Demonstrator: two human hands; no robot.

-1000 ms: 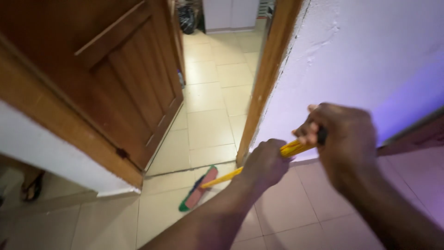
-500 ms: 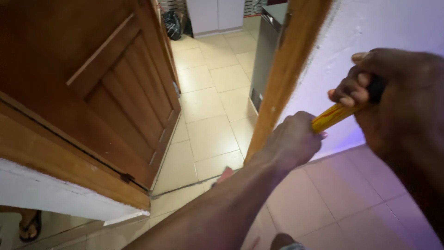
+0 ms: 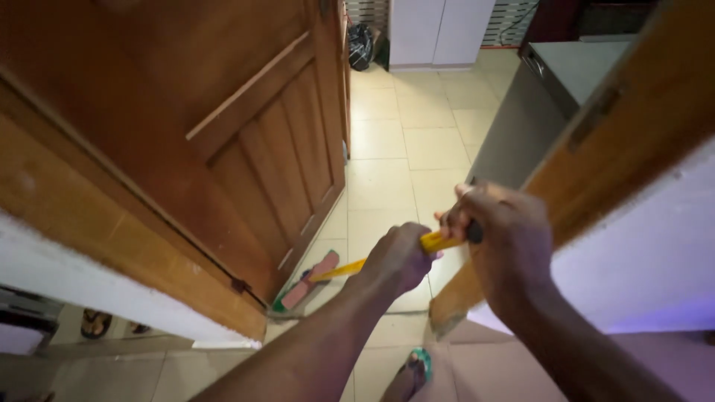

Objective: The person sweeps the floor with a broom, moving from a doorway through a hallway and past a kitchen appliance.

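Both grips are closed on the yellow mop handle (image 3: 436, 241): left hand (image 3: 398, 258) lower, right hand (image 3: 500, 237) at its black top end; the mop head (image 3: 305, 281) rests on the tiled floor (image 3: 387, 179) beside the wooden door (image 3: 246, 149).

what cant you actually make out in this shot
Head view only:
- Broom handle: its middle is hidden inside the left hand; its top end is covered by the right hand.
- Broom head: blurred, bristles unreadable.
- Foot in a sandal: cut off by the bottom edge.
- Black bag: too small to identify.
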